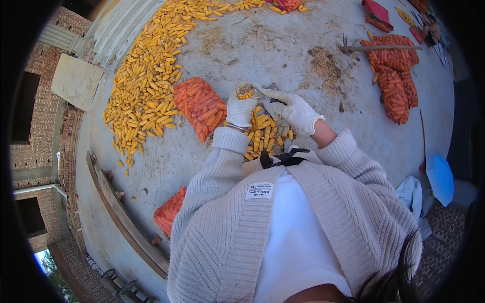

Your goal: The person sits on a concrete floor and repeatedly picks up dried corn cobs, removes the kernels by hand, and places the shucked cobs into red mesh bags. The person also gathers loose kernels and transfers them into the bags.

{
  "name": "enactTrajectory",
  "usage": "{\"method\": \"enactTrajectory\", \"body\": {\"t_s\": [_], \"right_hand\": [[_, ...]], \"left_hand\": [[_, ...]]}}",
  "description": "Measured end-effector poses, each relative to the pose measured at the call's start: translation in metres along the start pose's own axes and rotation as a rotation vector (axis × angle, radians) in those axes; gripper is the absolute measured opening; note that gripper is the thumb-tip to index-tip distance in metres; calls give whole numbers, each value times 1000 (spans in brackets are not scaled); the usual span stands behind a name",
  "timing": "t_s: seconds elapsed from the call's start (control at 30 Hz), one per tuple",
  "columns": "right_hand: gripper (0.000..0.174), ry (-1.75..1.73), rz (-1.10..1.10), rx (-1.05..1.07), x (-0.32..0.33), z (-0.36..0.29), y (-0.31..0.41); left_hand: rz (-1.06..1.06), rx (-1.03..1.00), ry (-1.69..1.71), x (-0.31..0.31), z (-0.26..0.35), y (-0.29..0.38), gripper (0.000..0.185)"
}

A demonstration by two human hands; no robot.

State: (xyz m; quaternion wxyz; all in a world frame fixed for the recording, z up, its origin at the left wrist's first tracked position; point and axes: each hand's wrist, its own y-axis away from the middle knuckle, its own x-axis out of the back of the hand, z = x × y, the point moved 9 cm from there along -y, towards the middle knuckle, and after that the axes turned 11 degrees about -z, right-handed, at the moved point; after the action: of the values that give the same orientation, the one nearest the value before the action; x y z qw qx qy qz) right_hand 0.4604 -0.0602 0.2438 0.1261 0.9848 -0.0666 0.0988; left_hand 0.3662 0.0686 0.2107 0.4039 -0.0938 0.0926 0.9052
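Note:
My left hand [241, 109], in a white glove, grips an ear of corn [244, 91] whose upper part is partly stripped or discoloured. My gloved right hand [293, 110] is closed on a small tool with a dark handle [279, 101]; its thin metal end reaches to the side of the ear. What kind of tool it is, I cannot tell. Below both hands, near my lap, lies a small heap of yellow corn ears [261, 138]. A red mesh sack full of corn [199, 108] lies just left of my left hand.
A long pile of corn ears [147, 83] curves along the left. Filled red mesh sacks [396, 91] lie at the right, a wooden-handled fork [382, 48] across them. Husk debris [326, 70] is scattered on the concrete. Wooden planks [125, 219] lie lower left. Another person [432, 30] is at far upper right.

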Motion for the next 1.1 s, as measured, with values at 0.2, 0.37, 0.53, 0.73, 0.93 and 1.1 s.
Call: {"method": "enactTrajectory", "body": {"t_s": [0.2,0.37,0.53,0.73,0.93,1.1], "right_hand": [[44,-276,231,37,20,16,-6],[40,-342,156,-128,13,12,-9],[31,-465,78,-141,2,8,-15],[25,-258,118,-135,6,23,-24],[45,18,268,-90,22,25,-22],[43,-374,141,-7,4,21,-28]], "left_hand": [[-98,84,102,-8,-5,6,35],[-161,68,55,-11,-5,7,40],[-326,-15,71,-28,-8,4,47],[-230,62,-208,-19,-36,-7,50],[-16,-207,-604,2,-13,3,65],[-26,-141,-900,-10,-2,6,69]]}}
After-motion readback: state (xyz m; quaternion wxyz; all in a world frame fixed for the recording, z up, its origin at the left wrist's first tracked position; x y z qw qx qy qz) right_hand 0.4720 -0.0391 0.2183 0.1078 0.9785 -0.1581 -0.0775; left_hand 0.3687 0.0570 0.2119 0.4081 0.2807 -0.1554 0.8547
